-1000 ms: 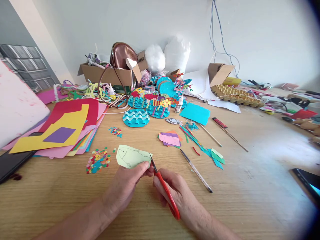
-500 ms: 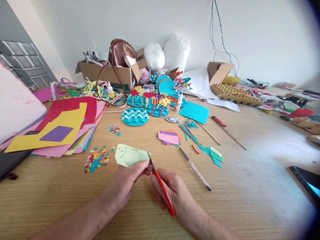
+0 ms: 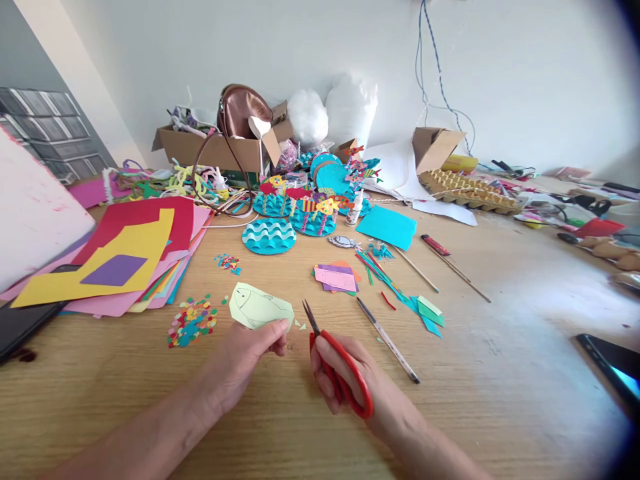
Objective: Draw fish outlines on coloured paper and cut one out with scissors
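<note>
Pinched between the thumb and fingers of my left hand [image 3: 255,350] is a pale green paper piece [image 3: 260,305] with a fish outline drawn on it. My right hand [image 3: 350,373] is closed round red-handled scissors [image 3: 345,377], its fingers in the loops. The blades are slightly apart and point up and away, just right of the paper without touching it. Small green paper scraps [image 3: 300,325] lie on the table between the paper and the blades. Beyond the scissors is a stack of coloured paper pieces [image 3: 336,277], a fish drawn on the pink top one.
Confetti dots [image 3: 193,321] lie left of my hands, beside stacked coloured sheets [image 3: 145,233]. A pen [image 3: 389,341] and paper strips [image 3: 387,277] are to the right. Farther back stand blue wavy discs [image 3: 270,235], a glue bottle [image 3: 354,210] and a cardboard box [image 3: 200,150].
The scissors have come away from the paper's right end and moved slightly right, blades now apart. Small green scraps have dropped onto the table, and the paper has shifted a little left.
</note>
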Motion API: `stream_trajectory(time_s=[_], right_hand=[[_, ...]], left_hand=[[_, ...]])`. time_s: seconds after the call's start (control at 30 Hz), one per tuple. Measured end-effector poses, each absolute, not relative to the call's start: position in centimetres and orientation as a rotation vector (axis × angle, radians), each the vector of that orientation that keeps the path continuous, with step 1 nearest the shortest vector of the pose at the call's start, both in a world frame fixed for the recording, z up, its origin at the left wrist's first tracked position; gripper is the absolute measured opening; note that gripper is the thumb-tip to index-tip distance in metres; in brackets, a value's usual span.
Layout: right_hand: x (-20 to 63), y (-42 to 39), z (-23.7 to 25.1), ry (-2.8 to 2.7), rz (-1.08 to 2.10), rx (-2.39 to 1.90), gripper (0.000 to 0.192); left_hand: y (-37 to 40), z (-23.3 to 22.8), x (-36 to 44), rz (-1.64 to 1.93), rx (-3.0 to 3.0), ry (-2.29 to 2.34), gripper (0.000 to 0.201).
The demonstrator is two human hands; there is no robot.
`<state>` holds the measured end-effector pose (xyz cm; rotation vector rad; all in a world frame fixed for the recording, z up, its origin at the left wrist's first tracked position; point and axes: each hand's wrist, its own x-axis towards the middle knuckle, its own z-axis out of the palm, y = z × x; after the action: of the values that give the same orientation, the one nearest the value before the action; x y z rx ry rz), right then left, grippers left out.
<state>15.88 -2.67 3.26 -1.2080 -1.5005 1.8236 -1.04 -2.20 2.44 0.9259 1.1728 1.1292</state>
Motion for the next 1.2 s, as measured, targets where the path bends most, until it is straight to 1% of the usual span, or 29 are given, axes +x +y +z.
stream_trajectory(time_s=[0.07, 0.2, 0.27, 0.4, 0.5, 0.6, 0.77, 0.97, 1.07, 1.2], right_hand=[[16.2, -2.5, 3.3, -1.478, 1.792, -1.188, 0.043], [16.1, -2.3, 3.6, -1.359, 1.608, -1.18, 0.032], [15.9, -2.3, 3.9, -1.273, 1.568, -1.198, 0.03], [15.6, -2.3, 4.1, -1.201, 1.603, -1.168, 0.03], [15.5, -2.3, 4.0, -1.193, 1.628, -1.159, 0.026], [15.4, -2.3, 3.9, -1.204, 1.659, -1.157, 0.022], [15.1, -2.3, 2.8, -1.225, 1.706, -1.19, 0.017], [14.3, -2.3, 1.4, -1.218, 1.752, -1.185, 0.019], [14.2, -2.6, 2.3, -1.183, 1.732, -1.208, 0.023], [14.4, -2.8, 3.0, -1.207, 1.647, -1.237, 0.022]], left_hand=[[-2.2, 2.7, -1.1, 1.081, 0.967, 1.175, 0.019], [-2.4, 3.2, -0.9, 0.954, 1.073, 1.201, 0.017], [-2.6, 3.4, -0.7, 0.913, 1.075, 1.182, 0.016], [-2.7, 3.4, -0.2, 0.856, 1.096, 1.131, 0.014], [-2.8, 3.1, 0.0, 0.805, 1.144, 1.151, 0.01], [-3.0, 3.0, 0.0, 0.765, 1.133, 1.17, 0.013], [-3.8, 3.0, -0.6, 0.882, 0.994, 1.129, 0.024], [-3.9, 3.1, -1.3, 1.113, 0.831, 1.127, 0.022], [-3.9, 2.8, -1.2, 1.139, 0.787, 1.062, 0.02], [-3.9, 2.4, -1.1, 1.131, 0.822, 1.04, 0.018]])
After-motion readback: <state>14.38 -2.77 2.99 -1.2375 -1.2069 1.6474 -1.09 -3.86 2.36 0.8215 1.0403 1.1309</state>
